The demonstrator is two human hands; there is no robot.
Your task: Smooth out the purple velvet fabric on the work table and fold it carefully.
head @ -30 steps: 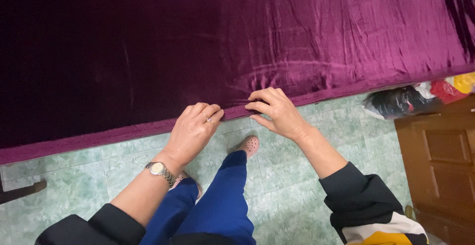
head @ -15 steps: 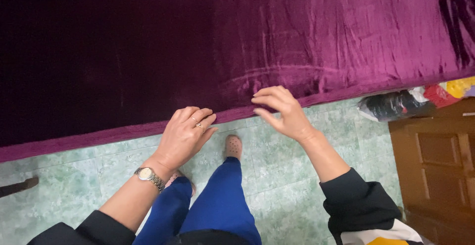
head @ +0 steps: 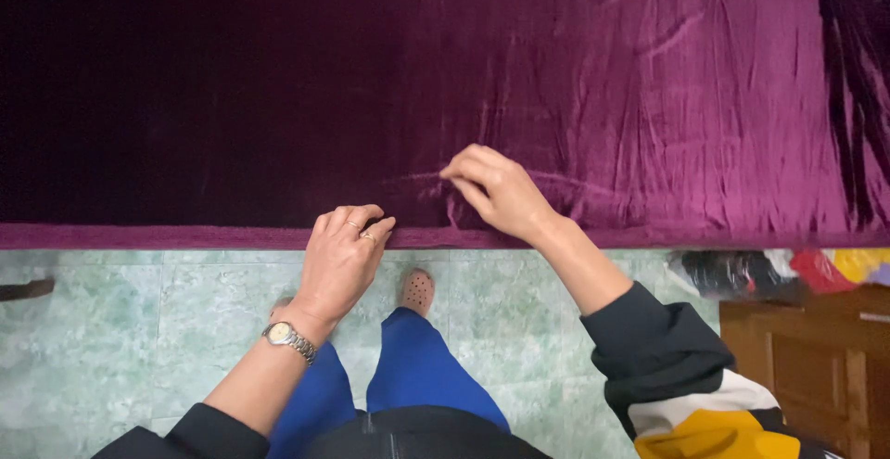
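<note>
Two hands work on the purple cloth (head: 649, 97): the left hand (head: 341, 260) rests curled at its near hem, fingertips touching the fold, and whether it truly grips I cannot tell, while the right hand (head: 496, 190) pinches a small ridge of cloth a little farther in. To do this well, I think both hands should pull evenly along the hem, so the creases flatten and do not bunch. Most of the cloth lies spread beyond both hands, over the green floor (head: 111, 329).

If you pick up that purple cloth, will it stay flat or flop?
The purple cloth would probably flop: it wrinkles where the right hand pinches it. It looks velvety, so likely a bit heavy. The left hand presses its edge, so it may slide.
</note>
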